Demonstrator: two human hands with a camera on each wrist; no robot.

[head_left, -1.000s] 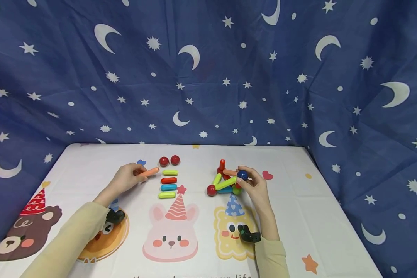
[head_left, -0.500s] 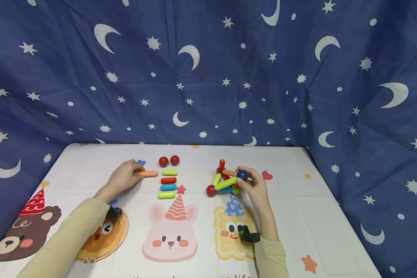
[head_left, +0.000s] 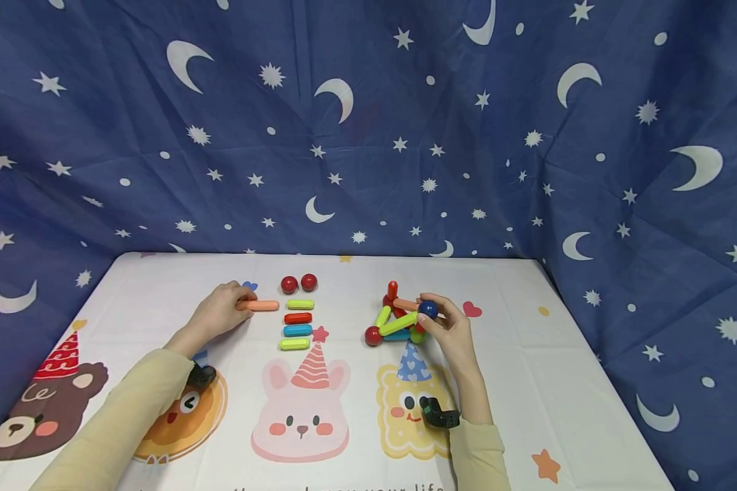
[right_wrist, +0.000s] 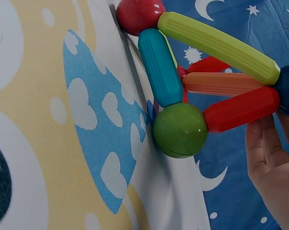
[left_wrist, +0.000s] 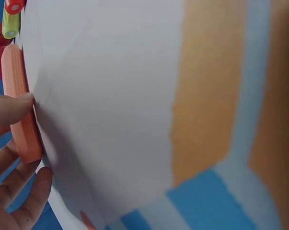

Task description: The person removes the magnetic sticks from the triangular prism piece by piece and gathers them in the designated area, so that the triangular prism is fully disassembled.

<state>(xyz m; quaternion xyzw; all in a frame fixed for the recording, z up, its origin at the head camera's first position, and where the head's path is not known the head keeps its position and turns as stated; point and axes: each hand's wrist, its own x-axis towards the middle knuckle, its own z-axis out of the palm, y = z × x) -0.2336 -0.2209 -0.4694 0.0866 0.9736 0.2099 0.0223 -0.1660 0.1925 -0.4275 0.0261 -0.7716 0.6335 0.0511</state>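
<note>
Salmon-orange ribbed plastic-looking rod (head_left: 265, 306): left of centre in the head view; a second ago it slants up to the right, now it lies level across the picture, right end just short of the upper yellow-green plastic-looking rod (head_left: 300, 305).
Left hand (head_left: 217, 314): pinching the salmon-orange rod, thumb on one side, fingers on the other; not released. Can't tell from here whether the rod touches the white printed cloth (head_left: 338, 300).
Rod row: below the upper yellow-green one come a red rod (head_left: 298, 318), a blue rod (head_left: 297, 331), a lower yellow-green rod (head_left: 295, 345); no shift seen.
Glossy dark-red balls (head_left: 289, 285): two, above the row, unmoved.
Right hand (head_left: 454, 334): right of centre, grasping a glossy dark-blue ball (head_left: 428, 309); same spot as a second ago.
Multicoloured ball-and-rod structure (head_left: 399, 323): joined to that ball, looks unchanged.
Upshot: seems the left side is straightening the rod, not attaching it; it's well apart from the structure, so the build looks no further along.
</note>
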